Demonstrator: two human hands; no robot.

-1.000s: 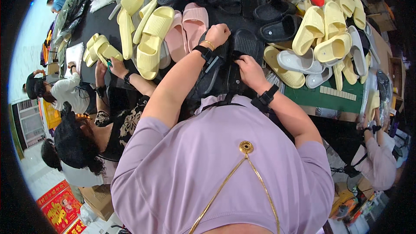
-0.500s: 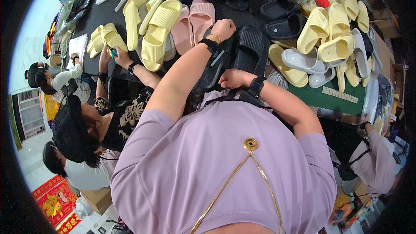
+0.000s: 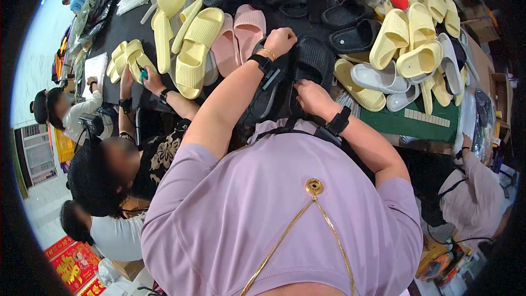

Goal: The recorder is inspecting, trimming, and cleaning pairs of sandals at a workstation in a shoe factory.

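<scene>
A pair of black slide slippers lies side by side on the dark table in front of me. My left hand (image 3: 280, 42) is curled closed at the upper part of the pair, its wrist and forearm covering much of the left slipper (image 3: 266, 100). Whatever its fingers hold is hidden. Over the footbed of the right slipper (image 3: 314, 55), just below its ribbed strap, my right hand (image 3: 315, 100) has its fingertips pinched together. Anything between those fingertips is too small to make out.
Pink slippers (image 3: 250, 24) and yellow slippers (image 3: 200, 49) lie to the left. At right, yellow and grey slippers are heaped (image 3: 422, 38) beside a green mat (image 3: 405, 123). Black slippers (image 3: 350, 35) sit beyond. A co-worker's hands (image 3: 145, 79) handle yellow slippers close on my left.
My right hand has moved from the front edge of the table up and onto the right black slipper. My left hand stays at nearly the same place, still closed.
</scene>
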